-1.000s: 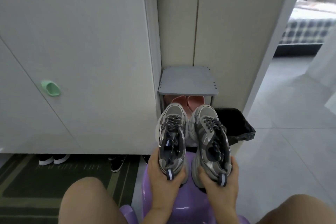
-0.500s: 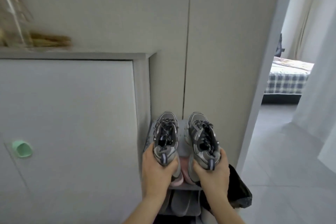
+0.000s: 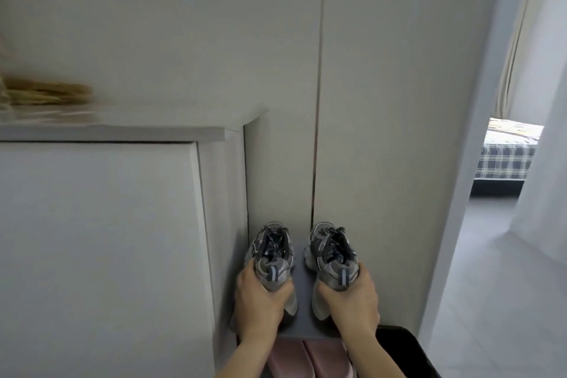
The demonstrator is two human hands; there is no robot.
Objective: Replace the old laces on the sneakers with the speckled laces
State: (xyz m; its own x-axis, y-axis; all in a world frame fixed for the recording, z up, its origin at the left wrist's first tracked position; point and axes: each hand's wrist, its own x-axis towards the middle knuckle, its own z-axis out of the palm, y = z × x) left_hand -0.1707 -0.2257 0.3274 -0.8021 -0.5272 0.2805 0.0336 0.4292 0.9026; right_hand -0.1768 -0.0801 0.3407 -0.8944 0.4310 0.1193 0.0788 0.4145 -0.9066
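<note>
Sneakers (image 3: 302, 255) side by side on shelf (image 3: 303, 321), slippers (image 3: 306, 357) beneath

No readable text, labels or brands; sneakers (image 3: 302, 252) perhaps marked, too blurred.

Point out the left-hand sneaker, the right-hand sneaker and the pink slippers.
left-hand sneaker (image 3: 271, 247): head view, on its laces.
right-hand sneaker (image 3: 343, 278): head view, on its heel tab.
pink slippers (image 3: 288, 360): head view, on the left slipper's top.

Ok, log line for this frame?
left hand grips left sneaker heel | right hand grips right sneaker heel | both over grey shelf top | laces threaded | pink slippers below
</note>
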